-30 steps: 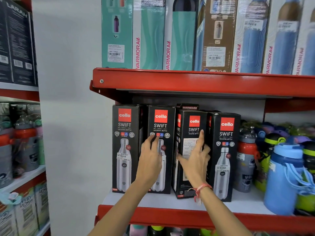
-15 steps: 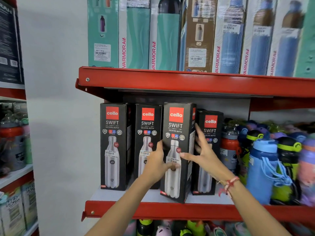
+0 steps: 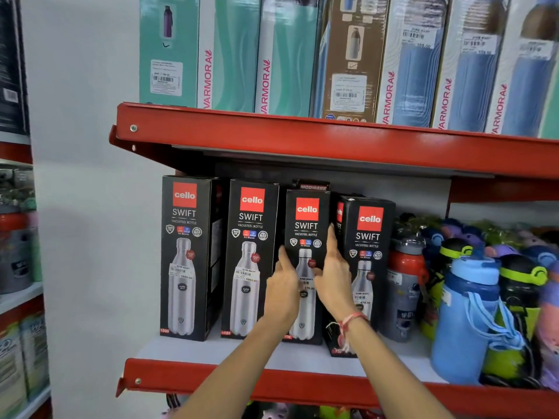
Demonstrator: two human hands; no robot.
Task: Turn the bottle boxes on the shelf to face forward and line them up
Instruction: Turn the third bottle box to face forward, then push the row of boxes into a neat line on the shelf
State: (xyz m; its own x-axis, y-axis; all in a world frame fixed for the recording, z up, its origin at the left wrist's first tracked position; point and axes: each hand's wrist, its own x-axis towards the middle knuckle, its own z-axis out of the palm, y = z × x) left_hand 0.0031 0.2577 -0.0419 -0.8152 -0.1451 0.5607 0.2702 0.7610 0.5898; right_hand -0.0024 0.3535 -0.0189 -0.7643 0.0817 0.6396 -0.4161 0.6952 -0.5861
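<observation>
Several black Cello Swift bottle boxes stand on the white shelf (image 3: pixel 187 349) with a red front edge. The leftmost box (image 3: pixel 184 255) and the second box (image 3: pixel 249 258) face forward. My left hand (image 3: pixel 284 285) and my right hand (image 3: pixel 334 276) grip the third box (image 3: pixel 307 219) by its two sides; its front faces forward and it sits a little further back than its neighbours. The fourth box (image 3: pixel 367 246) stands turned slightly to the right, showing part of its left side. A Modware box (image 3: pixel 313 186) peeks out behind the third one.
Loose bottles crowd the shelf's right part: a red-capped bottle (image 3: pixel 405 285) and a blue bottle (image 3: pixel 465 322) at the front. The red upper shelf (image 3: pixel 302 137) carries tall Varmora boxes. A white wall is on the left, with another shelf unit (image 3: pixel 18 297) beyond it.
The third box, pulled out to the shelf's front half a second ago, has been pushed back between its neighbours. Both hands stayed on its sides. The camera view shifted.
</observation>
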